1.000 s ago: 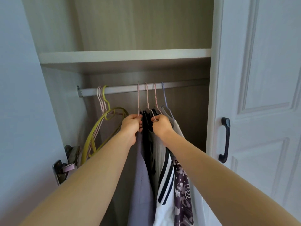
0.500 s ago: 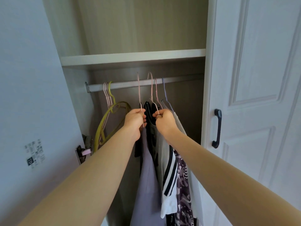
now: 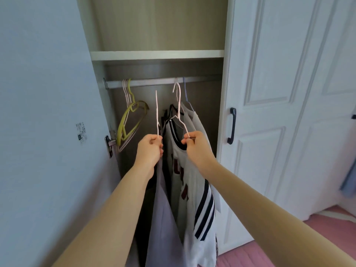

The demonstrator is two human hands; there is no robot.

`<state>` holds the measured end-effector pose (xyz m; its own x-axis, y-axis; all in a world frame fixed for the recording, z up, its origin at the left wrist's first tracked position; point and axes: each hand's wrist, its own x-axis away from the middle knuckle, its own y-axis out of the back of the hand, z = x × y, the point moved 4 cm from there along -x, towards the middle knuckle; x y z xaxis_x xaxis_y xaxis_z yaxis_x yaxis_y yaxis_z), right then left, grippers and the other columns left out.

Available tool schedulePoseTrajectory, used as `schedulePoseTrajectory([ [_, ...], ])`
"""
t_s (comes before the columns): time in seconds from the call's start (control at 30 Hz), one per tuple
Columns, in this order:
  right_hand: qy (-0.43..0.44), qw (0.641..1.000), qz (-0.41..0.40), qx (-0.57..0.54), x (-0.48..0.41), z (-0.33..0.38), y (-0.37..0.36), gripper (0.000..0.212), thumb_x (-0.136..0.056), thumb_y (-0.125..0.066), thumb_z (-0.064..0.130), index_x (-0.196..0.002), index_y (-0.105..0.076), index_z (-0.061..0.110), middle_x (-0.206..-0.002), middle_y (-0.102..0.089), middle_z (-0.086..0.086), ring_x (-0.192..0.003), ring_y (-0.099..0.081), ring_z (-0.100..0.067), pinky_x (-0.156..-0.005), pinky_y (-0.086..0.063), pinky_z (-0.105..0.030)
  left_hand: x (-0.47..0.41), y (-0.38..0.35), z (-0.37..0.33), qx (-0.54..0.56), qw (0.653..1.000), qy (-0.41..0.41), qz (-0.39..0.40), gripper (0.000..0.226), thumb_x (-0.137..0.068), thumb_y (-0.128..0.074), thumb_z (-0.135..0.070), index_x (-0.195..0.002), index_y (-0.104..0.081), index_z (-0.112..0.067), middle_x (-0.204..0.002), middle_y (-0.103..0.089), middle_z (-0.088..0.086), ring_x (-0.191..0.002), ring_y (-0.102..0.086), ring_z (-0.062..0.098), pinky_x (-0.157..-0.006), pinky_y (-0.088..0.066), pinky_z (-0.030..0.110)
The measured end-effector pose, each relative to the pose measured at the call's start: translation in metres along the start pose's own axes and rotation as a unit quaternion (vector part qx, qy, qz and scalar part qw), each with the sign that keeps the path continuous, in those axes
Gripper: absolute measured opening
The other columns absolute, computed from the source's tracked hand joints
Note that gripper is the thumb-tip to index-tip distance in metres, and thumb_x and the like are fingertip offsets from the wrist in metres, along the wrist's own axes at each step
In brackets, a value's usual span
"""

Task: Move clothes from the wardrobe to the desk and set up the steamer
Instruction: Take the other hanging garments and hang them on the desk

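My left hand (image 3: 150,148) grips a pink wire hanger (image 3: 157,112) that carries a lilac garment (image 3: 165,214); its hook is off the rail (image 3: 154,81) and below it. My right hand (image 3: 195,144) grips the shoulder of pink hangers (image 3: 178,97) that bear a white jersey with dark stripes (image 3: 192,199); their hooks hang just in front of the rail. One more light garment stays on a blue-grey hanger (image 3: 185,93) on the rail behind. A dark garment shows between the lilac one and the jersey.
Empty pink and yellow-green hangers (image 3: 129,116) dangle at the rail's left end. The open left door (image 3: 42,132) and the closed right door with a dark handle (image 3: 232,126) flank the wardrobe. A shelf (image 3: 157,54) sits above. Pink floor (image 3: 308,237) lies at the lower right.
Both hands have pulled back and down from the rail with their hangers. The hooks have come off the rail. The view has backed away from the wardrobe.
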<state>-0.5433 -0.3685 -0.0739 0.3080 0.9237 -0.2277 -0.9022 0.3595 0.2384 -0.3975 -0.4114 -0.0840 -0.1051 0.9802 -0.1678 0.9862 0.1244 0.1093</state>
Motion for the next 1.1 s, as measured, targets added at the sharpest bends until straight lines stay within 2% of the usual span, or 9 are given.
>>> schedulePoseTrajectory([
  [0.13, -0.003, 1.000, -0.009, 0.009, 0.050, -0.007, 0.009, 0.019, -0.100, -0.038, 0.010, -0.111, -0.055, 0.011, -0.093, -0.058, 0.002, -0.072, -0.050, -0.005, -0.058, -0.038, -0.013, 0.052, 0.009, 0.012, 0.052, 0.999, 0.011, 0.001, 0.017, -0.098, -0.047, -0.014, -0.107, -0.060, -0.018, -0.081, -0.057, 0.002, -0.064, -0.051, 0.007, -0.059, -0.046, 0.018],
  [0.3, -0.001, 0.999, -0.009, 0.052, 0.120, -0.013, 0.014, 0.018, -0.099, -0.039, 0.011, -0.110, -0.053, 0.015, -0.094, -0.059, 0.006, -0.074, -0.052, -0.002, -0.055, -0.036, -0.011, 0.120, 0.020, 0.032, 0.078, 0.996, -0.016, -0.032, 0.016, -0.096, -0.051, -0.014, -0.105, -0.063, -0.009, -0.073, -0.058, -0.002, -0.058, -0.053, 0.005, -0.054, -0.046, 0.017],
  [0.43, -0.002, 0.997, -0.020, 0.068, 0.180, -0.016, 0.017, 0.019, -0.099, -0.037, 0.008, -0.108, -0.052, 0.015, -0.096, -0.060, 0.004, -0.078, -0.054, -0.003, -0.054, -0.040, -0.008, 0.182, 0.031, 0.034, 0.087, 0.996, 0.018, 0.020, 0.016, -0.099, -0.047, -0.016, -0.104, -0.061, -0.017, -0.081, -0.059, 0.003, -0.066, -0.052, 0.012, -0.061, -0.047, 0.024],
  [0.57, -0.002, 0.996, -0.033, 0.080, 0.239, -0.017, 0.022, 0.021, -0.099, -0.036, 0.007, -0.110, -0.053, 0.012, -0.100, -0.060, 0.001, -0.080, -0.054, -0.005, -0.058, -0.042, -0.004, 0.239, 0.046, 0.033, 0.089, 0.995, 0.021, 0.046, 0.015, -0.099, -0.047, -0.016, -0.104, -0.061, -0.016, -0.083, -0.060, 0.004, -0.064, -0.053, 0.011, -0.054, -0.046, 0.020],
  [0.77, -0.006, 0.994, -0.052, 0.099, 0.325, -0.012, 0.024, 0.020, -0.098, -0.038, 0.008, -0.108, -0.053, 0.015, -0.099, -0.060, 0.004, -0.090, -0.056, -0.005, -0.067, -0.041, -0.006, 0.314, 0.079, 0.039, 0.079, 0.993, 0.025, 0.085, 0.013, -0.098, -0.048, -0.017, -0.102, -0.061, -0.016, -0.082, -0.061, 0.002, -0.064, -0.055, 0.008, -0.060, -0.046, 0.021],
  [0.97, -0.031, 0.993, -0.068, 0.095, 0.417, 0.004, 0.026, 0.019, -0.098, -0.041, 0.011, -0.110, -0.055, 0.017, -0.100, -0.063, 0.005, -0.088, -0.055, 0.003, -0.064, -0.040, -0.001, 0.383, 0.118, 0.046, 0.082, 0.990, 0.026, 0.114, 0.011, -0.097, -0.050, -0.017, -0.098, -0.061, -0.018, -0.080, -0.062, 0.001, -0.057, -0.056, 0.000, -0.056, -0.047, 0.015],
  [1.1, -0.051, 0.991, -0.087, 0.090, 0.475, 0.015, 0.029, 0.017, -0.098, -0.043, 0.015, -0.109, -0.056, 0.018, -0.098, -0.064, 0.007, -0.078, -0.056, -0.004, -0.059, -0.042, -0.003, 0.431, 0.144, 0.053, 0.103, 0.985, 0.046, 0.130, 0.010, -0.096, -0.052, -0.016, -0.095, -0.061, -0.019, -0.076, -0.061, -0.001, -0.059, -0.057, 0.004, -0.056, -0.048, 0.018],
])
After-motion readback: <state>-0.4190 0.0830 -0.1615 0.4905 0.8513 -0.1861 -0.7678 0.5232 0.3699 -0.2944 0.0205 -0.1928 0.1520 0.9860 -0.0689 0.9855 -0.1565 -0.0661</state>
